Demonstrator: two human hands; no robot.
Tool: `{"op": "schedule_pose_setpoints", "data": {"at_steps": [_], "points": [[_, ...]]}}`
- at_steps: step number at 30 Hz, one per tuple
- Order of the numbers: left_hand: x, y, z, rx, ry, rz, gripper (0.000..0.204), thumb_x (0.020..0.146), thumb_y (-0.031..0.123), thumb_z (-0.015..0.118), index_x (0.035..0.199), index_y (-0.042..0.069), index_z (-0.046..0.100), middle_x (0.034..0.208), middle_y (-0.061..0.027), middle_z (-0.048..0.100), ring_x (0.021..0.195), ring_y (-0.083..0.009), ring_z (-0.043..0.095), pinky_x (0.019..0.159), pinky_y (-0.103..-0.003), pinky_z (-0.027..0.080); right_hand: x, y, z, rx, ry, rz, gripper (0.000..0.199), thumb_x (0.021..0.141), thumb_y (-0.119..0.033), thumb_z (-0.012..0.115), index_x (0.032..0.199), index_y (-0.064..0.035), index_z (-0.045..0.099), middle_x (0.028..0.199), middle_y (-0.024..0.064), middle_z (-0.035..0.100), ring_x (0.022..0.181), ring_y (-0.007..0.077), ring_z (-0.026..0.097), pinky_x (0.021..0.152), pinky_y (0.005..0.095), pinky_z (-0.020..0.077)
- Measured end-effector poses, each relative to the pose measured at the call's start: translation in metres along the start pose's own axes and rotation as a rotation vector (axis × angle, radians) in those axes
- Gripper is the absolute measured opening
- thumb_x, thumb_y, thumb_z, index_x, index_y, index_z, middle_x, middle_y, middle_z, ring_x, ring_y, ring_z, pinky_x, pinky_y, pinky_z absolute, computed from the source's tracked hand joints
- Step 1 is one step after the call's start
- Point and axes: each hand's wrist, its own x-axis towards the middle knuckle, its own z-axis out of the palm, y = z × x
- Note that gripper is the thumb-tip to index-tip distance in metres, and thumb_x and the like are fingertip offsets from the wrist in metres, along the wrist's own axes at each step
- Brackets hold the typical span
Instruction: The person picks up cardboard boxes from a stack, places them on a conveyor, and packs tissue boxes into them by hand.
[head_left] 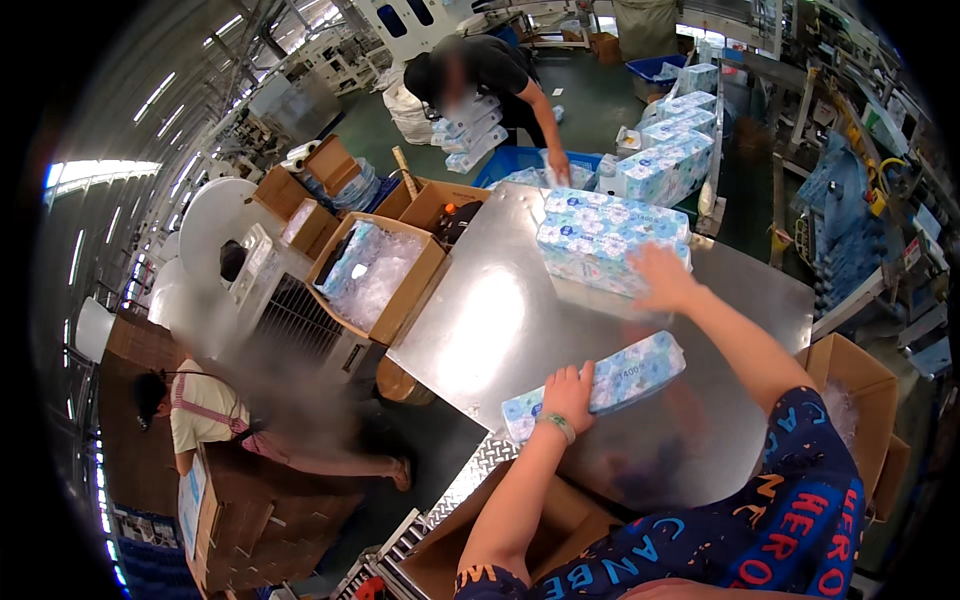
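Head view: steel surface (500, 320) carries a stacked tissue bundle (610, 240); right hand (662, 275) lies spread on it. Left hand (568, 395) grips a single tissue pack (625, 375) near the front edge. Best keep it level, supported.

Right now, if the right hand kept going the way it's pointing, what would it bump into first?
The right hand already reaches the stack of blue tissue packs; it probably meets that stack first, though depth is unclear.

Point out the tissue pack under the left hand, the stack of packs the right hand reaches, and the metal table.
tissue pack (635, 372), head view, on its blue patterned top face.
stack of packs (590, 235), head view, on its top wrapper.
metal table (490, 320), head view, on its bare shiny surface.
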Motion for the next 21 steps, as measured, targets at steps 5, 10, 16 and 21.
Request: {"op": "schedule_pose_setpoints", "data": {"at_steps": [5, 10, 16, 21], "points": [[-0.035, -0.006, -0.052, 0.099, 0.35, 0.127, 0.07, 0.069, 0.021, 0.082, 0.129, 0.005, 0.049, 0.111, -0.0148, 0.059, 0.104, -0.0356, 0.057, 0.09, -0.047, 0.044, 0.008, 0.036, 0.04, -0.035, 0.132, 0.121, 0.098, 0.069, -0.044, 0.082, 0.149, -0.0055, 0.041, 0.137, 0.0243, 0.051, 0.129, 0.0376, 0.048, 0.109, 0.049, 0.0373], [-0.142, -0.039, -0.106, -0.105, 0.859, 0.115, 0.068, 0.069, 0.016, 0.082, 0.127, -0.001, 0.049, 0.119, -0.0166, 0.055, 0.11, -0.0373, 0.053, 0.093, -0.046, 0.043, -0.045, 0.012, 0.019, 0.051, -0.048, 0.284, 0.107, 0.065, -0.043, 0.084, 0.15, -0.0014, 0.034, 0.116, 0.023, 0.063, 0.11, 0.0398, 0.06, 0.097, 0.0457, 0.0482], [-0.311, -0.048, -0.05, -1.057, 0.868, -0.184, 0.09, 0.071, 0.02, 0.088, 0.141, 0.001, 0.034, 0.142, -0.0155, 0.045, 0.125, -0.0292, 0.052, 0.107, -0.043, 0.04, -0.144, -0.024, -0.022, -0.249, -0.384, 0.386, 0.134, 0.054, -0.036, 0.095, 0.157, -0.0012, 0.017, 0.13, 0.0243, 0.059, 0.122, 0.0383, 0.058, 0.104, 0.0467, 0.0453], [-0.401, -0.021, 0.003, -0.355, 0.684, -0.302, 0.076, 0.071, 0.022, 0.086, 0.133, 0.003, 0.046, 0.118, -0.0179, 0.056, 0.109, -0.0358, 0.057, 0.095, -0.042, 0.048, -0.152, -0.034, 0.03, 0.055, -0.038, 0.258, 0.132, 0.054, -0.026, 0.095, 0.16, -0.0082, 0.017, 0.117, 0.0198, 0.059, 0.113, 0.0388, 0.058, 0.097, 0.0473, 0.0444]]}}
